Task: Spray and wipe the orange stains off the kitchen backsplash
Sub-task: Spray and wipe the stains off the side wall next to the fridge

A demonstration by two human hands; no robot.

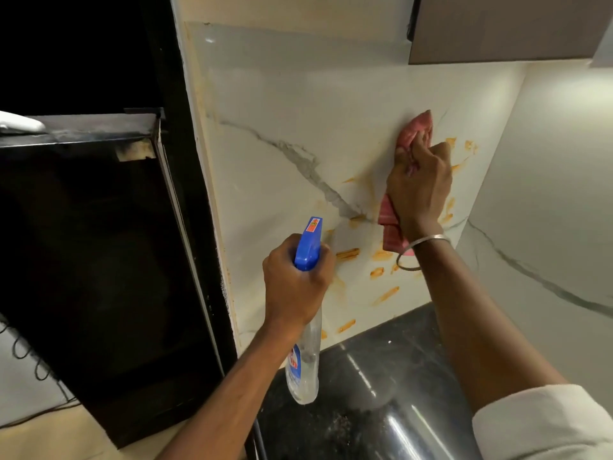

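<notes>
Grips spray bottle (308, 244) in left hand (295, 280), fingers curled round its neck, near the lower backsplash (282, 111); presses pink cloth (416, 131), clutched in right hand (419, 190), against it amid orange stains (347, 254)

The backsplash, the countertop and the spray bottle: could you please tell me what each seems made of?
Backsplash: probably polished marble or marble-look tile, white with grey veins and soft sheen. Countertop: likely polished dark stone, speckled, with sharp light reflections. Spray bottle: seemingly clear plastic, see-through body, glossy blue head.
</notes>
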